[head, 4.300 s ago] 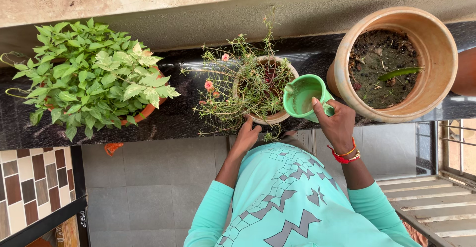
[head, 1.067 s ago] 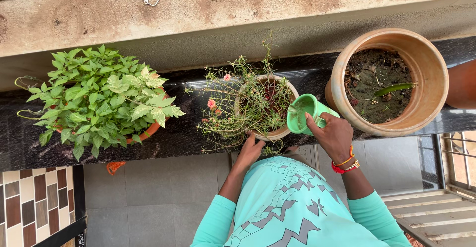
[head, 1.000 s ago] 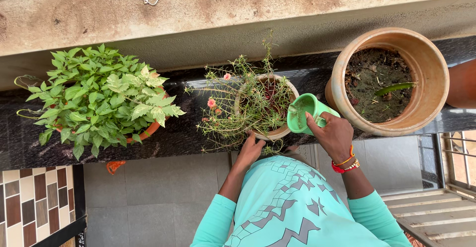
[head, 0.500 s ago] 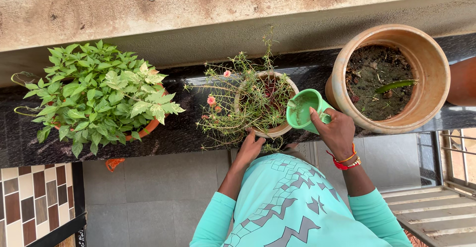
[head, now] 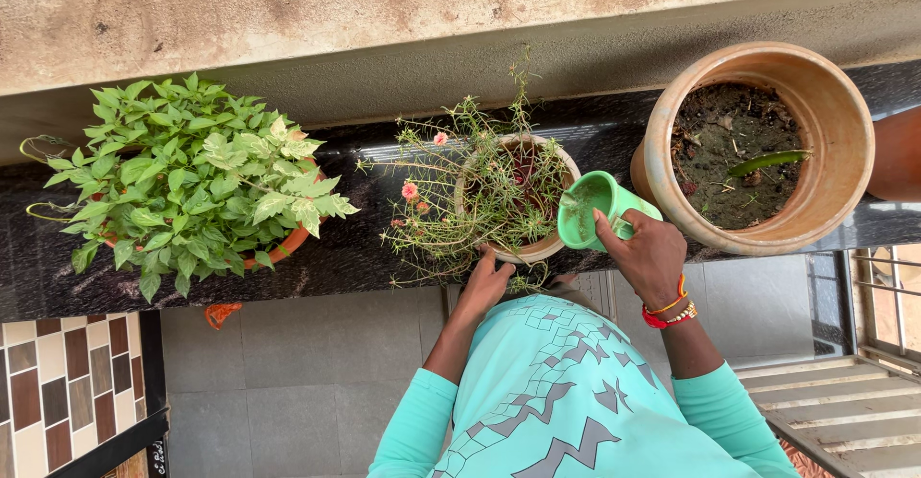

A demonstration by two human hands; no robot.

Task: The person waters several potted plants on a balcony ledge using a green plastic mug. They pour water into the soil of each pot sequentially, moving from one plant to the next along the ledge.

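Gripping the small green plastic mug (head: 597, 211) in my right hand (head: 652, 256), tilted at the pot's rim, pouring seemingly underway; left hand (head: 486, 281) steadies the small clay flowering pot (head: 537, 246), fingers loosely curled.

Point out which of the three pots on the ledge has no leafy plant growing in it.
The big tan pot at the far right end: it shows mostly bare soil, while the middle pot holds a wispy flowering plant and the left pot a dense green bush.

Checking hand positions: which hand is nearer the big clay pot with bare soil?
Right. The right hand, holding the green cup, is beside the big clay pot; the left hand is farther left.
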